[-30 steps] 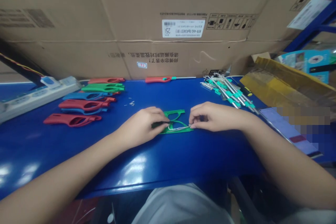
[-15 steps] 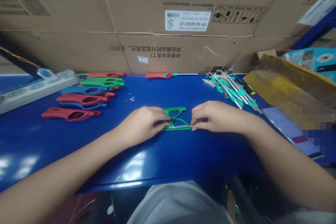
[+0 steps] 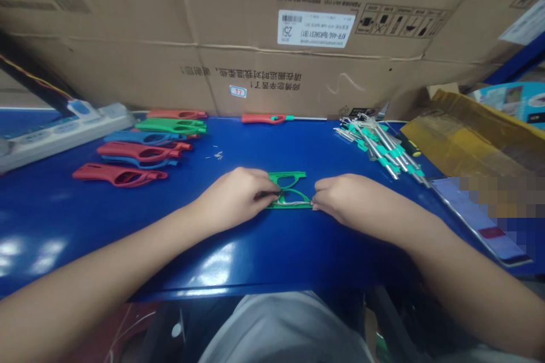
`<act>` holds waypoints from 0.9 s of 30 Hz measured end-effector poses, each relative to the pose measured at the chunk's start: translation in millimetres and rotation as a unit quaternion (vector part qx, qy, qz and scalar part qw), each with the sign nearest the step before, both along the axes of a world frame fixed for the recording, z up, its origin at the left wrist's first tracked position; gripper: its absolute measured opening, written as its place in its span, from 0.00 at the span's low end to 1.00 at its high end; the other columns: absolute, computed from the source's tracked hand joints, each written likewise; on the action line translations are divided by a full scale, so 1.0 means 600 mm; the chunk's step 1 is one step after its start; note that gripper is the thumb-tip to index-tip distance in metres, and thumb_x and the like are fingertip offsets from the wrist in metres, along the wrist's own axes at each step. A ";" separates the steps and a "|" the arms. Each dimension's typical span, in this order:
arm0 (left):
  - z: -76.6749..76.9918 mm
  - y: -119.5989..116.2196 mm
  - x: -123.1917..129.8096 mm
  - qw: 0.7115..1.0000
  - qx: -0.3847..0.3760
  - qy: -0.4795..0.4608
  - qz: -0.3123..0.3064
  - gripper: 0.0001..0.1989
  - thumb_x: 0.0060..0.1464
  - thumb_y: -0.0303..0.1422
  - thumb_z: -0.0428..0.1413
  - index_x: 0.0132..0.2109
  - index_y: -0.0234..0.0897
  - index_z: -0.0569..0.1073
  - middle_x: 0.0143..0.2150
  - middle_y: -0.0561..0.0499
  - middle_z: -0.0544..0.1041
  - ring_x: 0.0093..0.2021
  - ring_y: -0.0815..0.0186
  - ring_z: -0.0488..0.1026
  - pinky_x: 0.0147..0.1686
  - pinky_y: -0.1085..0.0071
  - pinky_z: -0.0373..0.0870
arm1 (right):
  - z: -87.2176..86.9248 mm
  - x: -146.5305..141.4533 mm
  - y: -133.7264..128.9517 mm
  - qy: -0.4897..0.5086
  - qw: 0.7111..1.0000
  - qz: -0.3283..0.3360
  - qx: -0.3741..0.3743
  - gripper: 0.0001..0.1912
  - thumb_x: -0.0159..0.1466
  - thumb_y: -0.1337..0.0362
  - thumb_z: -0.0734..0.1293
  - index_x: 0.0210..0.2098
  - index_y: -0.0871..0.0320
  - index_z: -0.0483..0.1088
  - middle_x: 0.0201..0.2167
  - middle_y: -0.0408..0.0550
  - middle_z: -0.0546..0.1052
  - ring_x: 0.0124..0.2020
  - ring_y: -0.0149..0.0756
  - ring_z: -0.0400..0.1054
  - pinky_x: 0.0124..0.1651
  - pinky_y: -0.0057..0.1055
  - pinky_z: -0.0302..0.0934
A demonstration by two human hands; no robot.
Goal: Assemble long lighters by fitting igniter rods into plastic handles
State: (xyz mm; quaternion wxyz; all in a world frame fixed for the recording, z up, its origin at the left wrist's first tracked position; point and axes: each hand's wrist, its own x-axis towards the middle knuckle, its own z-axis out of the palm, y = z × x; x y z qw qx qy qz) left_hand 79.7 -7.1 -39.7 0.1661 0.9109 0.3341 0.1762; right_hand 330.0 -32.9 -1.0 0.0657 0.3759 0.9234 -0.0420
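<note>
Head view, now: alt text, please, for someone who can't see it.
The left hand and right hand work at opposite ends of a green plastic casing with a pale wire along it, on a blue table. Coloured casings lie to the left; metal rods with green parts to the right.

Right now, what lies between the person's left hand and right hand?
In the head view, parts of two green lighter-handle shells show between the left hand and right hand, with white wire along the nearer shell.
</note>
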 end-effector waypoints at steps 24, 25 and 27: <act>-0.003 -0.001 0.002 1.000 0.001 -0.014 -0.011 0.08 0.62 0.28 0.59 0.44 0.36 0.83 0.36 0.48 0.81 0.34 0.65 0.78 0.35 0.71 0.71 | -0.014 0.022 0.035 0.152 0.976 -0.055 -0.146 0.07 0.63 0.72 0.71 0.28 0.58 0.77 0.28 0.44 0.79 0.30 0.32 0.71 0.34 0.27 0.59; -0.002 -0.001 0.002 1.000 0.002 -0.013 -0.010 0.08 0.62 0.28 0.59 0.44 0.36 0.83 0.35 0.48 0.81 0.34 0.65 0.78 0.35 0.71 0.71 | -0.014 0.021 0.035 0.149 0.977 -0.062 -0.142 0.08 0.63 0.72 0.71 0.27 0.58 0.76 0.28 0.44 0.79 0.30 0.31 0.71 0.34 0.27 0.58; -0.002 -0.001 0.002 1.000 0.006 -0.013 -0.005 0.07 0.62 0.28 0.60 0.44 0.36 0.83 0.35 0.49 0.81 0.33 0.66 0.78 0.34 0.72 0.71 | -0.013 0.022 0.036 0.149 0.977 -0.068 -0.136 0.06 0.63 0.72 0.70 0.29 0.59 0.75 0.30 0.44 0.78 0.30 0.31 0.70 0.34 0.27 0.58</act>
